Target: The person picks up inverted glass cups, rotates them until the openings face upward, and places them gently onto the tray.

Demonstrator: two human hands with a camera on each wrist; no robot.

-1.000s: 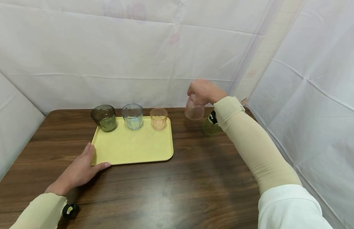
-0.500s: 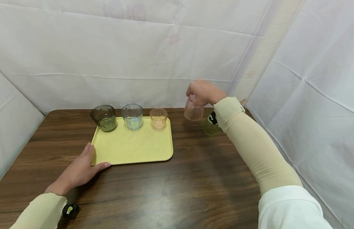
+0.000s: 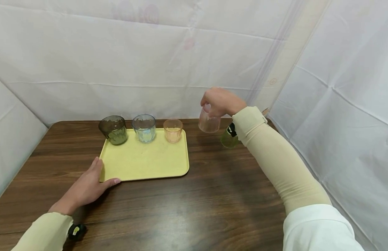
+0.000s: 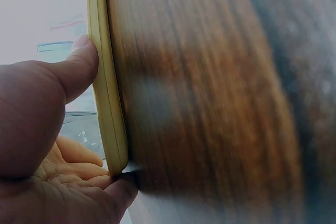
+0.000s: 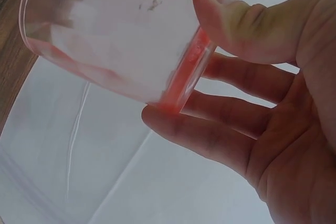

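My right hand (image 3: pixel 216 103) holds a pink see-through cup (image 3: pixel 209 122) in the air, just right of the yellow tray (image 3: pixel 144 164). The right wrist view shows thumb and fingers (image 5: pixel 210 135) pinching the thick base of this cup (image 5: pixel 115 35), whose mouth points down and away. My left hand (image 3: pixel 93 178) rests with straight fingers against the tray's near left corner. Up close, its thumb (image 4: pixel 79 66) presses the tray rim (image 4: pixel 107 103). A dark green cup (image 3: pixel 113 129), a blue cup (image 3: pixel 144 128) and an orange cup (image 3: pixel 173 130) stand along the tray's far edge.
A light green cup (image 3: pixel 227 139) stands on the brown wooden table (image 3: pixel 197 209), partly hidden behind my right wrist. White sheets close off the back and both sides. The table's right edge runs close to my right arm.
My right hand has carried the pink cup slightly left, toward the tray. The left hand has stayed at the tray's corner.
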